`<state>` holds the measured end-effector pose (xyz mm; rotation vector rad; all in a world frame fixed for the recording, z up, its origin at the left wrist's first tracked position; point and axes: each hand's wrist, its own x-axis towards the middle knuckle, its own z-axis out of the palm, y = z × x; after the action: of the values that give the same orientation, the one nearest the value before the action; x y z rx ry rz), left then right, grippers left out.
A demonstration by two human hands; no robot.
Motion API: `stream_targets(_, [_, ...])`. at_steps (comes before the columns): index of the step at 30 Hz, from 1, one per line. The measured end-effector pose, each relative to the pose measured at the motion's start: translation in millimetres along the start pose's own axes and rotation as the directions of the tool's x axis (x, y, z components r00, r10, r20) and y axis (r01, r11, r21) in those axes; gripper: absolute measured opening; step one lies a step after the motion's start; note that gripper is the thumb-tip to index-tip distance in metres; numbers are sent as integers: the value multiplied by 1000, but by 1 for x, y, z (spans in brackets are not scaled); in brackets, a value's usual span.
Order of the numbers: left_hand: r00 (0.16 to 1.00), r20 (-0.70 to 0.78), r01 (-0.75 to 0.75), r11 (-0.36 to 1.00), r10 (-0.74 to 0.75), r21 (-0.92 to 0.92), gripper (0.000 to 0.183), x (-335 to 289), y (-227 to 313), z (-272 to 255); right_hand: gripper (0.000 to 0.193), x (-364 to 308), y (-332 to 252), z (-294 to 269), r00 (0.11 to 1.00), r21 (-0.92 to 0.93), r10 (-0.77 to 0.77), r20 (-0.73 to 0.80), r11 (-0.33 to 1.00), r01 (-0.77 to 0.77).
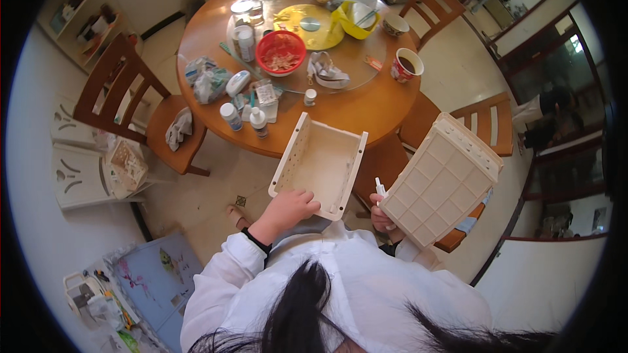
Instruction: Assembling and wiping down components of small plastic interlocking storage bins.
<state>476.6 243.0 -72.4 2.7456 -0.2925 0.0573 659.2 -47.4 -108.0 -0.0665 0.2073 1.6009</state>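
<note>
A cream plastic bin (317, 163) with small holes in its side walls and dark dots at its corners leans against the table edge, its hollow facing me. My left hand (288, 212) is closed over its near left rim. My right hand (382, 217) is closed around a slim white tube-like thing (381, 188), its narrow tip pointing up; its exact kind is unclear. Right beside that hand, a second cream bin (441, 180) stands tilted with its ribbed grid bottom toward me, over the chair on the right. It partly covers my right wrist and forearm.
On the round wooden table (366, 108) sit a red bowl (280, 52), a yellow basket (356, 21), a paper cup (406, 65), white bottles (231, 116) and plastic bags (208, 82). Wooden chairs (147, 108) surround it. A blue-grey panel (157, 281) lies at lower left.
</note>
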Motion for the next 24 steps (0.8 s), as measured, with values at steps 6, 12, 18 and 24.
stream_targets(6, [990, -31, -133, 983, 138, 126, 10, 49, -33, 23, 23, -28, 3, -12, 993, 69, -116, 21, 991, 115])
stream_targets(12, [987, 27, -163, 966, 161, 200, 8, 76, -53, 40, 34, -52, 5, -30, 967, 104, -233, -107, 964, 244])
stream_targets(18, [998, -47, -29, 974, 40, 223, 12, 88, -62, 56, 34, -74, 14, -10, 919, -52, -294, -261, 955, 291])
stream_targets(24, [894, -393, 297, 942, -217, 157, 31, 88, -60, 45, 34, -73, 14, 11, 871, -200, -301, -389, 950, 239])
